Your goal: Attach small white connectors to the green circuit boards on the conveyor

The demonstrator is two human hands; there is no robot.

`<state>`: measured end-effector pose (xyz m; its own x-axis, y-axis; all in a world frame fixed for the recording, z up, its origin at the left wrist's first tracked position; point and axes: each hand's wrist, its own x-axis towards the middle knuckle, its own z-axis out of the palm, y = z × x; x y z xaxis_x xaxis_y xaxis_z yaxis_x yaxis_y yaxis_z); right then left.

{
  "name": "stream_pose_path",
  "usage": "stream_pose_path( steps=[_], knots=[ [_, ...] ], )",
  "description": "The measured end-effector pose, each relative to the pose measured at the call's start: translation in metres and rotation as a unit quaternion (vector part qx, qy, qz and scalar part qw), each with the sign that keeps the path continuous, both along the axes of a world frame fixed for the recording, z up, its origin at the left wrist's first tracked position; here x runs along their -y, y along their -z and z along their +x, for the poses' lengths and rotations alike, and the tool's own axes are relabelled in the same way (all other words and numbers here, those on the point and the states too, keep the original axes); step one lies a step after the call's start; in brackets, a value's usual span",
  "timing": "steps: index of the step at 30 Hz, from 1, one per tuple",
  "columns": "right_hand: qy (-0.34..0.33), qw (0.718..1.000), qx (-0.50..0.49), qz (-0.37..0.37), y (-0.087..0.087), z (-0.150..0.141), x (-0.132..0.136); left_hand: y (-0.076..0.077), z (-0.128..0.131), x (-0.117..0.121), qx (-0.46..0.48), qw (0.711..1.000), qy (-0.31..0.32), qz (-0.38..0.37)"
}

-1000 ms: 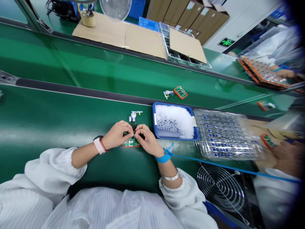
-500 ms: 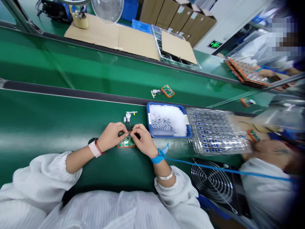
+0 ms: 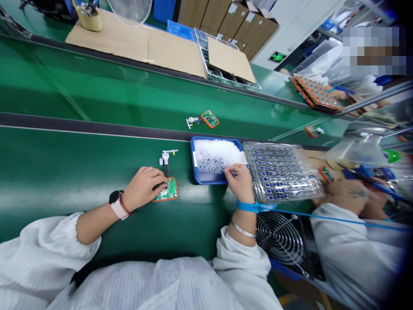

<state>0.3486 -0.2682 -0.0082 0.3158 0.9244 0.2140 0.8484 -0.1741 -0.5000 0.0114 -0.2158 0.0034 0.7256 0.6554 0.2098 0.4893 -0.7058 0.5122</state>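
A green circuit board (image 3: 171, 189) with an orange edge lies flat on the green bench. Thin wires run from its top to a small white plastic part (image 3: 165, 158) with a white strip. My left hand (image 3: 143, 189) grips the board's left side, thumb and fingers drawn together over it. At the front right of a blue tray (image 3: 209, 178), my right hand (image 3: 241, 183) is pinched; whatever sits between its fingertips is too small to tell. Heaped in that tray are small white plastic pieces (image 3: 219, 150).
Stacked clear blister trays (image 3: 277, 172) with blue parts sit right of the blue tray. Another board (image 3: 210, 119) lies on the strip beyond the dark rail. A round fan guard (image 3: 279, 239) and a co-worker's hands (image 3: 351, 196) are on the right. A blue wrist cord (image 3: 322, 216) stretches rightward.
My right hand has left the circuit board and moved right to the blue tray. My left hand stays at the board. The whole view has shifted slightly.
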Motion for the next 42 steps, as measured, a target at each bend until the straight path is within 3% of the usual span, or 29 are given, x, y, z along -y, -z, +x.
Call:
stream_pose_path(
  steps=[9, 12, 15, 18, 21, 24, 33, 42],
  knots=[
    [-0.035, 0.999, 0.029, 0.000, 0.003, 0.001, -0.003, 0.001, 0.000, -0.001, 0.005, 1.000, 0.000, -0.020],
    [-0.044, 0.999, 0.024, 0.012, -0.005, -0.004, -0.004, 0.000, 0.001, -0.001, 0.018, 0.999, -0.014, -0.046],
    [-0.062, 0.995, -0.044, 0.058, -0.022, -0.036, -0.005, -0.001, 0.002, -0.003, 0.055, 0.995, -0.031, -0.079],
    [-0.159, 0.974, -0.143, 0.078, -0.035, -0.092, -0.005, -0.003, 0.003, -0.003, 0.118, 0.985, -0.034, -0.124],
    [-0.250, 0.946, -0.199, 0.057, -0.033, -0.143, -0.004, -0.005, 0.005, -0.002, 0.178, 0.969, -0.035, -0.169],
    [-0.261, 0.936, -0.234, 0.040, -0.022, -0.166, -0.003, -0.006, 0.005, -0.001, 0.194, 0.962, -0.036, -0.190],
    [-0.277, 0.942, -0.186, -0.029, -0.009, -0.160, -0.004, -0.004, 0.006, -0.002, 0.103, 0.980, -0.063, -0.155],
    [-0.266, 0.937, -0.225, -0.021, -0.007, -0.164, -0.004, -0.005, 0.008, -0.004, 0.085, 0.978, -0.069, -0.179]
  ],
)
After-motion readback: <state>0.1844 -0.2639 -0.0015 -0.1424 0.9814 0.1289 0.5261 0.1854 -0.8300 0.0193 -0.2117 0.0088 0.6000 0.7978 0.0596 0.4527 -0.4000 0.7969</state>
